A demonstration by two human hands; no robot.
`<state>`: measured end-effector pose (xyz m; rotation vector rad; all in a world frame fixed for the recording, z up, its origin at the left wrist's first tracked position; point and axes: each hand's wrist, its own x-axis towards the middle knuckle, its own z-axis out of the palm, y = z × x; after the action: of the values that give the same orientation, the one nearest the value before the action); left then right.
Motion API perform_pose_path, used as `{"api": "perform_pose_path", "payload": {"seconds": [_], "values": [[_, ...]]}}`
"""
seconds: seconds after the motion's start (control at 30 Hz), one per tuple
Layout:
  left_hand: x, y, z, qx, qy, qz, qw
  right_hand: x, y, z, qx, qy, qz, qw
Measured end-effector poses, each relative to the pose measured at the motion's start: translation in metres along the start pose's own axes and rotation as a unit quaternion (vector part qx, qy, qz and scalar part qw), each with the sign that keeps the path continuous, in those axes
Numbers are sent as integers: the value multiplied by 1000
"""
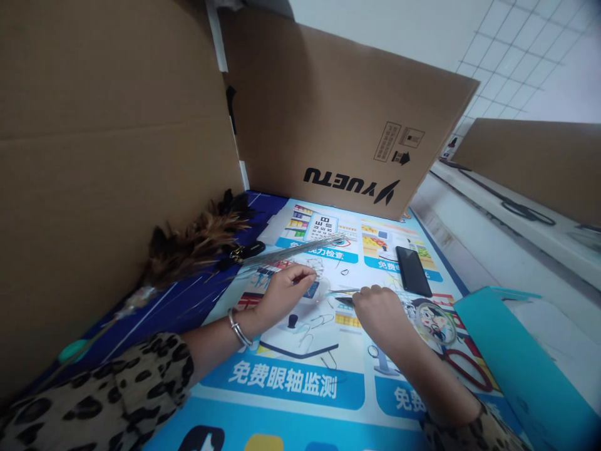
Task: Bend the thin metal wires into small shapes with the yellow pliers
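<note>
My left hand (284, 289) rests on the printed poster (286, 382), fingers curled in a pinch on something small I cannot make out. A silver bangle (238, 327) circles that wrist. My right hand (378, 307) is closed on thin metal tweezers (342, 292), whose tips point left toward the left hand's fingers. A bundle of thin metal wires (293, 249) lies just beyond the left hand. Bent wire hooks (315, 326) lie on the poster between my forearms.
A brown feather duster (188, 241) lies at the left against the cardboard wall (107, 156). A black phone (413, 270) sits at the right. Red-handled scissors (462, 366) and a teal box (521, 369) are at the right. A cardboard panel (338, 106) stands behind.
</note>
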<state>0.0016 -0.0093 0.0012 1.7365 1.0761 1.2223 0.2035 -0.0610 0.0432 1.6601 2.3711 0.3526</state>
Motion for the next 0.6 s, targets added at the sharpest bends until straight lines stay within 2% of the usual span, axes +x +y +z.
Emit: {"api": "perform_pose_path", "payload": {"seconds": [0.23,0.43,0.6], "values": [[0,-1,1,20,3,17,1000,-12,0,-9,16,5,29,999],[-2,2,2,62,-12,43,997,-13,5,-18,24,65,67,995],[-3,5,2,75,-14,65,995,-12,3,-14,24,122,79,989]]}}
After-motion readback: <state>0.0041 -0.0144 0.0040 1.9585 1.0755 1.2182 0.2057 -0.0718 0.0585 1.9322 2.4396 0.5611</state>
